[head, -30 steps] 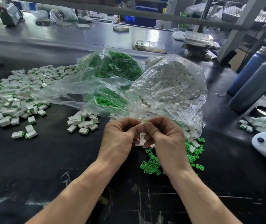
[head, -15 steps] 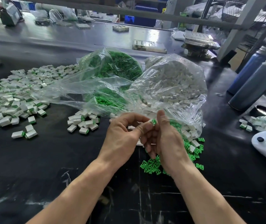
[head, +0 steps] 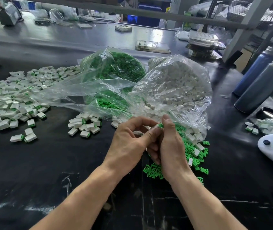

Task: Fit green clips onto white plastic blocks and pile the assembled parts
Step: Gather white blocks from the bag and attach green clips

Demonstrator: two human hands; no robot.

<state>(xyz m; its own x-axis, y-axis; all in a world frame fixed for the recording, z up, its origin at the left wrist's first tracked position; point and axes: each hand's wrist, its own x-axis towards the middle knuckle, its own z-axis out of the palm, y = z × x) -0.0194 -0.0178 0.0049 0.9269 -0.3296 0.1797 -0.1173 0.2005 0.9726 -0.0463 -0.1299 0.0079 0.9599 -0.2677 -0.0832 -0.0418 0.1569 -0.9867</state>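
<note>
Just below the middle of the frame the left hand point(head: 129, 143) pinches a white block point(head: 157, 126) between thumb and forefinger, with a green clip point(head: 161, 125) showing at the block's right end. The right hand point(head: 170, 146) meets it there, thumb raised against the clip and the other fingers curled beneath; whether they hold spare parts I cannot tell. The step in hand looks like seating the clip. To do it well, the left hand should hold the block by its flat faces, clear of the slot, while the right thumb pushes the clip straight in along the block's length until it sits flush; a skewed push would likely jam or bend it. Loose clips point(head: 154, 170) lie on the bench point(head: 49, 171) under the right wrist, and bagged blocks point(head: 178, 85) sit just above the hands, so the next parts are close. The finished part then belongs with the small pile point(head: 84, 124) left of the hands, or the large heap point(head: 8, 103) at the left edge.
</note>
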